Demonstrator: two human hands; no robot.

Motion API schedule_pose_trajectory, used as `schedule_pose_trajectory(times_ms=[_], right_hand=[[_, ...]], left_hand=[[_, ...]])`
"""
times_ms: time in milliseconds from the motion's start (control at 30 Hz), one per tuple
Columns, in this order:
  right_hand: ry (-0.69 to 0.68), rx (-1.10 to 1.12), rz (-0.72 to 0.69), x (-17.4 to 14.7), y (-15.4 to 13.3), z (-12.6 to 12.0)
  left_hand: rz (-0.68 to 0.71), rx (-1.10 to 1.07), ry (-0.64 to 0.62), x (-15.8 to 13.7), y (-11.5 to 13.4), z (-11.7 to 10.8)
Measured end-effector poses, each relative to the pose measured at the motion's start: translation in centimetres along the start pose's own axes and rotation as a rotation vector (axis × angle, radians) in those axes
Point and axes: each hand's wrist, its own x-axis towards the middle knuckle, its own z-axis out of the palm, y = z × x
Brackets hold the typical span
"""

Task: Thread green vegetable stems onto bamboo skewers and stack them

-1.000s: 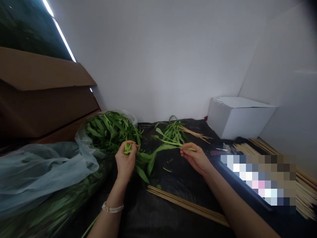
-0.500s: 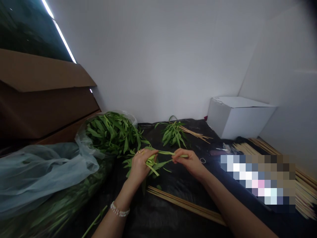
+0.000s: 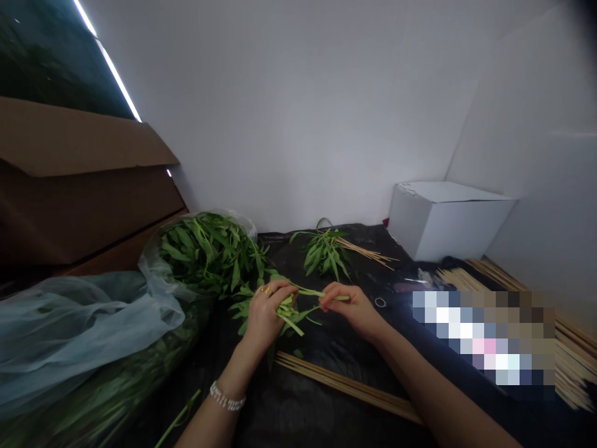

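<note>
My left hand (image 3: pixel 269 311), with a ring and a pale bracelet, is closed round a bunch of leafy green stems (image 3: pixel 290 317). The cut stem ends stick out to the right, and leaves spread beyond the fingers. In a pinch, my right hand (image 3: pixel 349 305) grips a single green stem (image 3: pixel 309 292) that stretches across from the bunch. Below the hands lies a small row of thin wooden sticks (image 3: pixel 345 386). Behind them a tied-looking leafy bunch (image 3: pixel 326 252) rests against more thin sticks (image 3: pixel 368 251).
Leafy greens (image 3: pixel 209 252) fill a clear plastic bag at the left, beside a pale bluish bag (image 3: pixel 93 330). An open cardboard box (image 3: pixel 84 205) stands behind. At the right are a white box (image 3: pixel 438 218), many wooden sticks (image 3: pixel 573 361) and a blurred-out object. Black sheeting (image 3: pixel 308 417) covers the surface.
Hardly anything differs. My right hand has shifted slightly left, still pinching the stem, and my left hand keeps its grip on the bunch. The whole view has tilted a little.
</note>
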Motion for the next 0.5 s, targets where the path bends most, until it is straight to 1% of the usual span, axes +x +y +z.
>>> schedule_pose_trajectory(times_ms=[100,233,367,433,500], right_hand=[[-0.006,0.000,0.004,-0.05,-0.10,0.11],[0.003,-0.011,0.015,-0.08,-0.24,0.04],[0.046,-0.012,0.104,-0.07,-0.58,-0.24],[0.049,0.005,0.153,-0.08,-0.71,-0.40],[0.037,0.039,0.171,-0.09,-0.73,-0.48]], left_hand=[[0.022,0.015,-0.030,0.01,-0.02,-0.07],[0.015,0.012,-0.046,-0.05,-0.50,-0.18],[0.034,0.008,-0.083,-0.14,-0.94,-0.26],[0.036,0.019,-0.093,-0.13,-0.94,-0.36],[0.032,0.027,-0.102,-0.08,-0.83,-0.52]])
